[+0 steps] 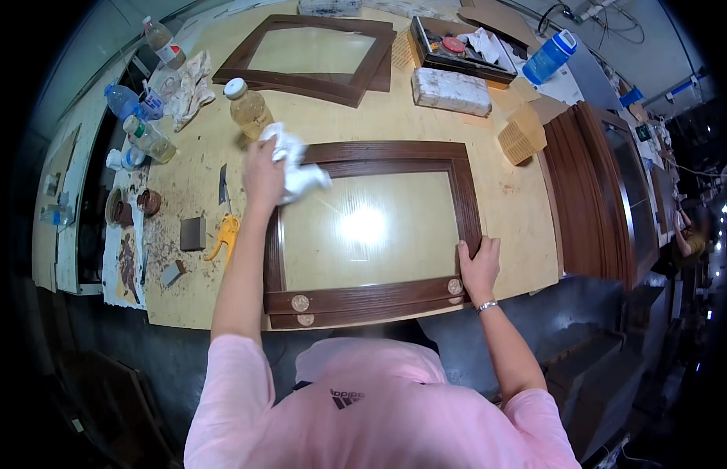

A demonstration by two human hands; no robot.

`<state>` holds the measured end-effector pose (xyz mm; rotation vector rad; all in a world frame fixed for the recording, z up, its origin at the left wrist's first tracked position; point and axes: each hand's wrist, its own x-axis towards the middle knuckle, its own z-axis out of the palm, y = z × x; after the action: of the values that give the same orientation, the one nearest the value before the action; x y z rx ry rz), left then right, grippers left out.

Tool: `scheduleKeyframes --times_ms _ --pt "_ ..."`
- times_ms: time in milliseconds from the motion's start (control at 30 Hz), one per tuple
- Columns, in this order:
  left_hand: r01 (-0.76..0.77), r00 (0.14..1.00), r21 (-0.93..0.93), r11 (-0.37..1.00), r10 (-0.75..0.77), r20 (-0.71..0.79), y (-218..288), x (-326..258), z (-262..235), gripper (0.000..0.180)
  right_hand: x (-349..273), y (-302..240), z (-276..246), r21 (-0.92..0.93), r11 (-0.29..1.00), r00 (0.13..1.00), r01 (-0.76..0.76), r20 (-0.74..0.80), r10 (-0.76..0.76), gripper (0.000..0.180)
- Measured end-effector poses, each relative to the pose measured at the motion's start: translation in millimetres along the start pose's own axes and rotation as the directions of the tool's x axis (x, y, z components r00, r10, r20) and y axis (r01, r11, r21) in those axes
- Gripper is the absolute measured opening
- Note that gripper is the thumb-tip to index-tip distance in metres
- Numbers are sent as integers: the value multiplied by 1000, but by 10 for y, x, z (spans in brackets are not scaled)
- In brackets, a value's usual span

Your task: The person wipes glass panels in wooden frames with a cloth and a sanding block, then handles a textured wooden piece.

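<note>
A brown wooden cabinet door (371, 295) with a glass pane lies on the table in front of me, another frame's edge showing beneath it. My left hand (263, 176) is closed on a white cloth (299, 166), blurred by motion, over the door's far left corner. Close beyond it stands a jar of yellowish liquid (248, 112) with a white lid. At the near right corner my right hand (481, 268) grips the door's edge. Two round pale discs (300, 302) show at the near left corner, with similar ones near my right hand.
More framed glass doors (258, 47) lie at the back, and brown panels (586, 187) are stacked at the right. An orange-handled tool (224, 234), a dark block (193, 234) and several bottles (150, 141) occupy the left side. A wrapped white block (452, 92) sits before an open box (461, 48).
</note>
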<state>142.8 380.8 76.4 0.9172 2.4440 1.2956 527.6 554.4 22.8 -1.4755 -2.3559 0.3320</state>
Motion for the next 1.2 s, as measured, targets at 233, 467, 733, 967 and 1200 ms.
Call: scheduleKeyframes --times_ms 233,467,733,967,1200 --pt "-132 804 68 989 66 591 -146 -787 -53 47 1 54 12 3 1000 1000 1 20 -1 46" --pt "-123 965 320 939 189 -182 -990 -689 -230 43 50 -16 59 13 998 995 64 71 -65 42" --pt "-79 980 387 919 143 -139 -830 -850 -150 48 -64 197 -19 42 998 996 53 74 -56 41" --pt "-118 961 572 812 239 -140 -322 -741 739 31 -20 200 -30 23 1000 999 9 53 -10 42" --pt "-107 994 -45 993 106 -12 378 -1821 995 50 -34 137 0 17 999 997 49 61 -50 41"
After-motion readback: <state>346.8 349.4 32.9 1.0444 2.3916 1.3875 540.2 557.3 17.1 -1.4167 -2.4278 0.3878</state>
